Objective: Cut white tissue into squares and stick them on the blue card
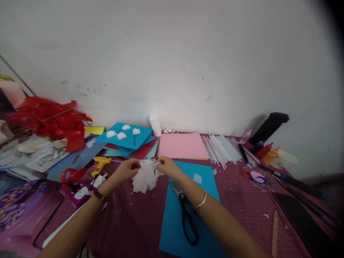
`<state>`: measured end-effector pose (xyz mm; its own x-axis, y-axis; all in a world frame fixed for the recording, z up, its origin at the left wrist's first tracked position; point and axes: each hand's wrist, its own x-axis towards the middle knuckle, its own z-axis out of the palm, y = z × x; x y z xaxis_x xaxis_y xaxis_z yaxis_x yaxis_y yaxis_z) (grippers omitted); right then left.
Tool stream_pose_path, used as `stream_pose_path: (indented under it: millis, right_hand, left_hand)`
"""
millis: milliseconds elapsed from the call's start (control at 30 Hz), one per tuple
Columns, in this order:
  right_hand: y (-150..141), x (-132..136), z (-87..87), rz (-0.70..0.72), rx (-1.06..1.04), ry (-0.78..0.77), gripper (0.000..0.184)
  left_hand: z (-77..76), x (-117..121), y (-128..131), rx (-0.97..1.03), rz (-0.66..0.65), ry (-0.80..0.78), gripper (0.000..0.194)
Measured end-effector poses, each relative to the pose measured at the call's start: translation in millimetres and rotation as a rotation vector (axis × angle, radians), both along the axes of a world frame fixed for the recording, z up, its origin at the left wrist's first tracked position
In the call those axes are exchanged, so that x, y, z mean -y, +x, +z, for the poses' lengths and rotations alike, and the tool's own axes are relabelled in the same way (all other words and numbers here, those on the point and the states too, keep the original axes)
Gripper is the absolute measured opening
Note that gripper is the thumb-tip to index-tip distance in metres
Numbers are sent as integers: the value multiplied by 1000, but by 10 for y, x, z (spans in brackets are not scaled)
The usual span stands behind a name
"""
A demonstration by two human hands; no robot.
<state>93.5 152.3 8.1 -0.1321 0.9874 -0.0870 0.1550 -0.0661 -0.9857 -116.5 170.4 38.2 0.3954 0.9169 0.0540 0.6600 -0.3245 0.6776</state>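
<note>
A heap of torn white tissue-like paper [145, 177] lies on the maroon tablecloth between my hands. My right hand [168, 168] pinches a small piece of white paper at the heap's right side. At its left edge, the fingers of my left hand [129, 168] are curled together; anything in them is hidden. Under my right forearm, black-handled scissors [185, 211] rest on a blue sheet [173, 229], which also bears a small pale paper square [197, 178].
Left of my hands are a yellow glue gun [100, 165] and a blue card [143, 134] with white tufts. A pink paper stack [182, 145], a white cylinder [155, 124] and clear glue sticks [223, 148] line the back. A pencil [274, 233] lies at right.
</note>
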Motion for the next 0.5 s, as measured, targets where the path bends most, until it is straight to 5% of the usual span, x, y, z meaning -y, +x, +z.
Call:
stream_pose_path:
  millis: [267,400,500]
  right_hand:
    - [-288,-96,161,249,-74,-94,28]
    - [-299,-111,150,298,-61,-76,23]
    - [-348,-150,59,281,-18,-32,10]
  left_hand:
    - [87,118,-196,-246,-101,171,39]
    - [177,388,-43,-348,17,442,33]
    - [189,547,124,-262,-19,469,29]
